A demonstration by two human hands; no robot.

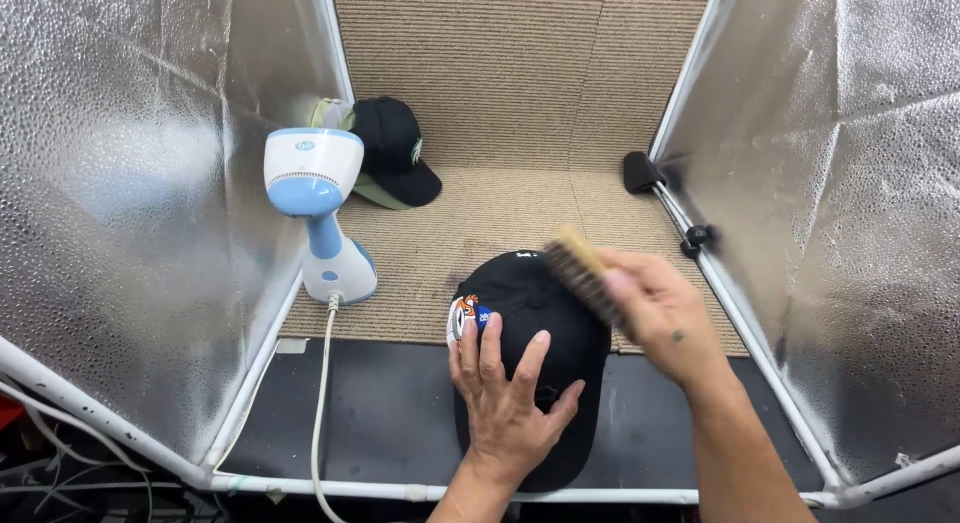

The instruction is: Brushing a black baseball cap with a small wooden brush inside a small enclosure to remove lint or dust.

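While my left hand lies flat with fingers spread on the crown of the black cloth baseball cap, my right hand is closed around a wooden brush with dark bristles, its bristles touching the cap's top right. The cap straddles the front edge of the tan ribbed carpet, partly on the black mat. Near the carpet's left edge stands a white and blue handheld garment steamer, its white cord trailing forward. In the far left corner lies a second black cap with a green brim. Silver foil walls enclose both sides.
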